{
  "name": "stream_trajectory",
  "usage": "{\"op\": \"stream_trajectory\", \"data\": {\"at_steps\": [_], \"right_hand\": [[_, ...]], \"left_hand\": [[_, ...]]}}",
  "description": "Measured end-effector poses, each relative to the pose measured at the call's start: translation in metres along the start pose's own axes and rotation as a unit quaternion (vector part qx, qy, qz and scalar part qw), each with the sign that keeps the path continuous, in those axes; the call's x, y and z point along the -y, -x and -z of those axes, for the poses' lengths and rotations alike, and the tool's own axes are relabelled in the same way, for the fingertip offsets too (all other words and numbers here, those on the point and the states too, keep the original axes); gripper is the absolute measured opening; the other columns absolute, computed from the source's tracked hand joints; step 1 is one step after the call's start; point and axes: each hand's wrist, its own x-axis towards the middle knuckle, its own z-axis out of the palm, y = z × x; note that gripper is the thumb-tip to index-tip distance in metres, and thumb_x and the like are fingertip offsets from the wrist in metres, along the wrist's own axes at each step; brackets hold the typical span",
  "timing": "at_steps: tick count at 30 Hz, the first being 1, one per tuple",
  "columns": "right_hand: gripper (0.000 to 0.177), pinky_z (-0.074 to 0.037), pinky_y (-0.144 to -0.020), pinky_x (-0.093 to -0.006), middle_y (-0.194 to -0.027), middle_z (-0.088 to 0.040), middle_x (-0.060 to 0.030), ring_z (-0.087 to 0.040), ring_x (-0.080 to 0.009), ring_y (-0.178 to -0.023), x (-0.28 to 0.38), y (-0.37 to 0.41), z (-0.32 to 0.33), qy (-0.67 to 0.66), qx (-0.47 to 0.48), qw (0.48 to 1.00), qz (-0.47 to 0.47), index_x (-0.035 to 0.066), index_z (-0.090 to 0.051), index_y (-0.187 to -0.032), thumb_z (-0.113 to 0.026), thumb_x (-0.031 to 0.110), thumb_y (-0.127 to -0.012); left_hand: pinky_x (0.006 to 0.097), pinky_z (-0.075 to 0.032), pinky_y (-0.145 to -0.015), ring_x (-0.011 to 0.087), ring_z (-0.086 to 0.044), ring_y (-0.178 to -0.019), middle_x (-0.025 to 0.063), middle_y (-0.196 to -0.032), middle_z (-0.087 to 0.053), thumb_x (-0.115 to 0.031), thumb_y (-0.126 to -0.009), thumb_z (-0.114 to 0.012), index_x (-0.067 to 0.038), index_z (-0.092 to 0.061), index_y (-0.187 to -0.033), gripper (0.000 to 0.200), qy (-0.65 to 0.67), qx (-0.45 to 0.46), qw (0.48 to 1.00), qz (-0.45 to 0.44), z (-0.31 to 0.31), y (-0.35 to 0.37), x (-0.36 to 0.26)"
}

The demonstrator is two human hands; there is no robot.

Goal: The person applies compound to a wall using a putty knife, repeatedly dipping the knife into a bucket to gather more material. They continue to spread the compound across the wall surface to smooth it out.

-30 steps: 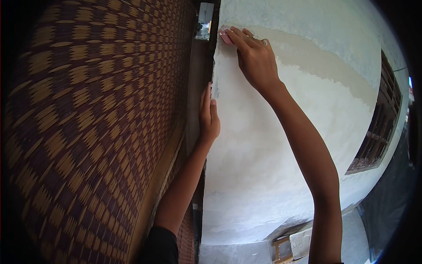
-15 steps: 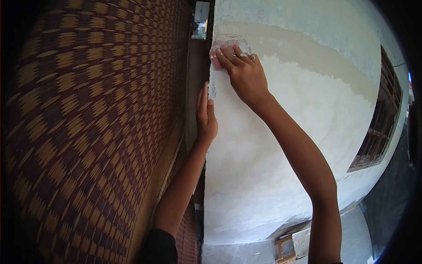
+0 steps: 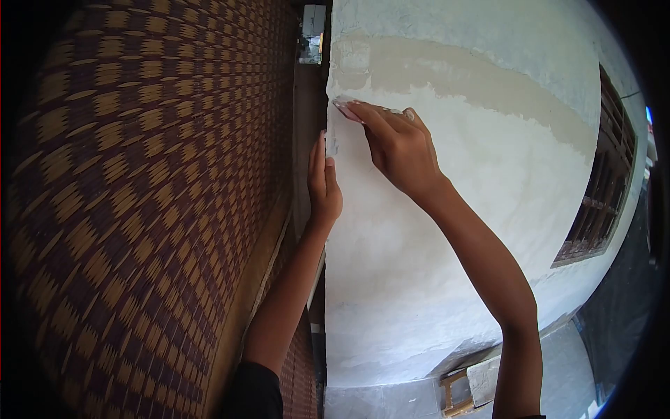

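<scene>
A white plastered wall (image 3: 426, 237) fills the middle of the head view, with a damp-looking beige band (image 3: 447, 73) across its upper part. My right hand (image 3: 405, 143) is closed on a thin, flat, pinkish putty scraper (image 3: 350, 110) near the wall's left edge. White putty is smeared on those fingers, and the scraper now appears tilted, partly hidden by the hand. Lower down, my left hand (image 3: 325, 187) lies along the wall's edge with straight fingers, the thumb on the near face; it holds nothing visible.
A woven brown-and-tan panel (image 3: 153, 181) stands close on the left, with a narrow dark gap between it and the wall. To the right is a barred window (image 3: 600, 188). A wooden-framed object (image 3: 457, 391) sits low by the wall's base.
My right hand has moved down from the beige band and turned, tilting the scraper. A squarish putty patch now shows where it was. My left hand stays at the edge.
</scene>
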Motion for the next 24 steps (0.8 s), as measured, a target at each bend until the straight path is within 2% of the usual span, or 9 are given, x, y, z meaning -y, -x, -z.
{"op": "stream_trajectory", "data": {"at_steps": [1,3,5,6,10,16,20,22,24], "right_hand": [[0.028,-0.053,-0.080,-0.0346,-0.106,-0.073,-0.0112,-0.072,-0.0284,-0.092,-0.001,-0.010,0.006,0.000,-0.001,1.000,0.001,0.005,-0.066,-0.114,-0.060,0.002,-0.087],[0.023,-0.054,-0.074,-0.0340,-0.095,-0.073,-0.0164,-0.072,-0.0299,-0.080,-0.014,-0.034,0.011,-0.099,-0.079,0.980,-0.151,0.000,-0.064,-0.111,-0.062,0.006,-0.089],[0.027,-0.055,-0.073,-0.0372,-0.092,-0.072,-0.0203,-0.072,-0.0309,-0.081,-0.032,-0.054,0.008,-0.173,-0.088,0.946,-0.260,-0.003,-0.062,-0.112,-0.064,0.015,-0.092],[0.033,-0.055,-0.076,-0.0365,-0.092,-0.072,-0.0207,-0.072,-0.0300,-0.082,-0.041,-0.062,0.002,-0.179,-0.102,0.937,-0.282,-0.004,-0.061,-0.114,-0.066,0.019,-0.090],[0.044,-0.054,-0.081,-0.0377,-0.095,-0.072,-0.0218,-0.072,-0.0319,-0.088,-0.058,-0.081,-0.014,-0.185,-0.086,0.928,-0.310,-0.007,-0.057,-0.118,-0.066,0.024,-0.088],[0.042,-0.053,-0.086,-0.0371,-0.101,-0.071,-0.0228,-0.071,-0.0319,-0.094,-0.067,-0.084,-0.027,-0.227,-0.094,0.905,-0.348,-0.008,-0.060,-0.115,-0.066,0.023,-0.087],[0.042,-0.053,-0.088,-0.0372,-0.102,-0.071,-0.0227,-0.070,-0.0323,-0.096,-0.070,-0.088,-0.032,-0.208,-0.100,0.913,-0.336,-0.008,-0.061,-0.113,-0.066,0.023,-0.086],[0.041,-0.053,-0.077,-0.0313,-0.095,-0.072,-0.0148,-0.069,-0.0191,-0.083,-0.066,-0.089,-0.029,-0.156,-0.078,0.932,-0.318,-0.006,-0.061,-0.118,-0.067,0.024,-0.090],[0.042,-0.053,-0.078,-0.0319,-0.096,-0.072,-0.0148,-0.069,-0.0199,-0.084,-0.066,-0.089,-0.029,-0.142,-0.076,0.932,-0.324,-0.006,-0.062,-0.118,-0.068,0.025,-0.090]], "left_hand": [[0.0427,-0.032,-0.114,0.0349,-0.041,-0.138,0.0224,-0.147,-0.042,-0.014,-0.107,-0.031,0.003,-0.034,-0.149,0.046,-0.004,-0.002,1.000,0.002,0.000,0.000,-0.001],[0.0428,-0.032,-0.114,0.0352,-0.041,-0.138,0.0226,-0.147,-0.042,-0.014,-0.107,-0.031,0.003,-0.034,-0.149,0.046,-0.011,0.000,1.000,0.005,0.000,0.000,-0.001],[0.0429,-0.032,-0.114,0.0354,-0.041,-0.138,0.0228,-0.146,-0.042,-0.015,-0.107,-0.031,0.002,-0.033,-0.149,0.046,-0.018,0.003,1.000,0.009,0.000,0.001,-0.001],[0.0431,-0.032,-0.114,0.0356,-0.040,-0.138,0.0233,-0.146,-0.042,-0.015,-0.107,-0.031,0.002,-0.033,-0.149,0.046,-0.019,0.004,1.000,0.012,0.000,0.001,-0.002],[0.0435,-0.032,-0.114,0.0360,-0.040,-0.138,0.0244,-0.147,-0.041,-0.017,-0.107,-0.030,0.003,-0.033,-0.150,0.047,-0.023,0.002,1.000,0.001,-0.001,0.001,0.000],[0.0447,-0.029,-0.116,0.0347,-0.038,-0.140,0.0226,-0.150,-0.039,-0.020,-0.107,-0.030,0.003,-0.033,-0.149,0.048,-0.019,0.002,1.000,0.015,-0.001,0.002,0.000],[0.0445,-0.029,-0.116,0.0346,-0.037,-0.141,0.0227,-0.150,-0.039,-0.019,-0.107,-0.030,0.004,-0.033,-0.149,0.048,-0.020,0.002,1.000,0.014,-0.002,0.002,0.000],[0.0445,-0.029,-0.116,0.0344,-0.037,-0.140,0.0227,-0.150,-0.039,-0.017,-0.107,-0.030,0.004,-0.033,-0.149,0.048,-0.012,0.000,1.000,-0.001,-0.002,0.001,0.000],[0.0444,-0.029,-0.116,0.0344,-0.037,-0.140,0.0227,-0.150,-0.039,-0.017,-0.107,-0.031,0.004,-0.033,-0.149,0.047,-0.011,0.001,1.000,0.003,-0.001,0.002,0.000]]}}
